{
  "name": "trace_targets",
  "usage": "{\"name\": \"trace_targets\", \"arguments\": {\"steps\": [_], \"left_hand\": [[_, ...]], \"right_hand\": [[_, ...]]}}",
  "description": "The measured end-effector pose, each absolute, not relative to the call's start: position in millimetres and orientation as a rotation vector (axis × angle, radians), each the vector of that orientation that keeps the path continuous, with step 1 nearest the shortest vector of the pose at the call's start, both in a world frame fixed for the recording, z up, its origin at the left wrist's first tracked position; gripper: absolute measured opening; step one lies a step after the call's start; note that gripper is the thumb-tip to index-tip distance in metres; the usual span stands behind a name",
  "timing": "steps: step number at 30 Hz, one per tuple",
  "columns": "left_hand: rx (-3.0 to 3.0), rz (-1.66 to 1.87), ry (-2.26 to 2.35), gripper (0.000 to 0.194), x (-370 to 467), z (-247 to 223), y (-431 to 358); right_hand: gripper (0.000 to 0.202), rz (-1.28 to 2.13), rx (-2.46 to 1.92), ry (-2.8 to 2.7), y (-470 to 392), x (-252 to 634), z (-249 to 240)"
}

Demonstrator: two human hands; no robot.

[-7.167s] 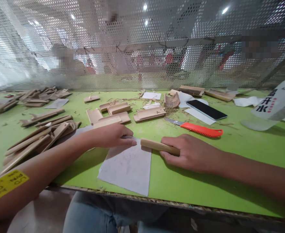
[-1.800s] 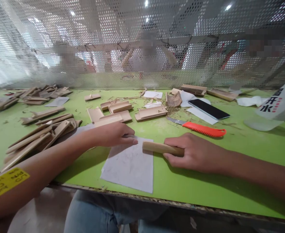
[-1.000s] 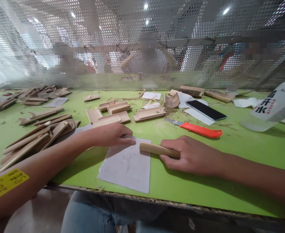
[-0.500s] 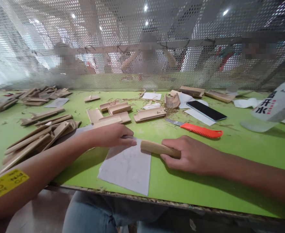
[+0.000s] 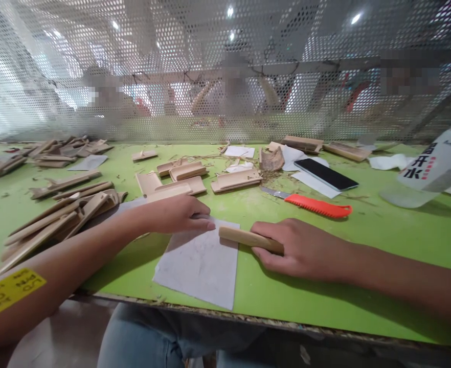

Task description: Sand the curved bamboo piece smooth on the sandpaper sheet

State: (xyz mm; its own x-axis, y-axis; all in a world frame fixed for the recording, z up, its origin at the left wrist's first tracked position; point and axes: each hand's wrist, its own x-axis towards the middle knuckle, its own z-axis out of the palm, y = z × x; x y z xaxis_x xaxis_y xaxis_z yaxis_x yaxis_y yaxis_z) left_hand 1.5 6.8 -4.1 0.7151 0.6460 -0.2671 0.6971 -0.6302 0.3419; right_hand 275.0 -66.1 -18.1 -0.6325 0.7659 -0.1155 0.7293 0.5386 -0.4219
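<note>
Bright green flat tabletop (image 5: 317,309): bears a four-sided white paper sheet (image 5: 200,268) near its front edge. Left hand (image 5: 175,213): fingers curled at the sheet's far edge; cannot tell whether gripping. Right hand (image 5: 294,248): fingers wrapped around a pale, rounded wooden piece (image 5: 237,235), free end over the sheet.

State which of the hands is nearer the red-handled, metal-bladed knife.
Right hand: just this side of the knife; the left hand is farther off, to its left.
</note>
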Motion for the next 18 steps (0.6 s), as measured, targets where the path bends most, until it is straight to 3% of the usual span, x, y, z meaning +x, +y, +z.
{"name": "trace_targets", "arguments": {"steps": [8,18], "left_hand": [[2.511,-0.136,1.011,0.046,-0.1,-4.7,7.1],[2.515,-0.127,0.978,0.045,-4.4,-5.7,7.8]], "right_hand": [[0.016,0.566,-1.306,-2.666,-66.4,275.4,-20.4],[0.019,0.701,-1.323,-2.595,-64.1,273.8,-18.1]]}}
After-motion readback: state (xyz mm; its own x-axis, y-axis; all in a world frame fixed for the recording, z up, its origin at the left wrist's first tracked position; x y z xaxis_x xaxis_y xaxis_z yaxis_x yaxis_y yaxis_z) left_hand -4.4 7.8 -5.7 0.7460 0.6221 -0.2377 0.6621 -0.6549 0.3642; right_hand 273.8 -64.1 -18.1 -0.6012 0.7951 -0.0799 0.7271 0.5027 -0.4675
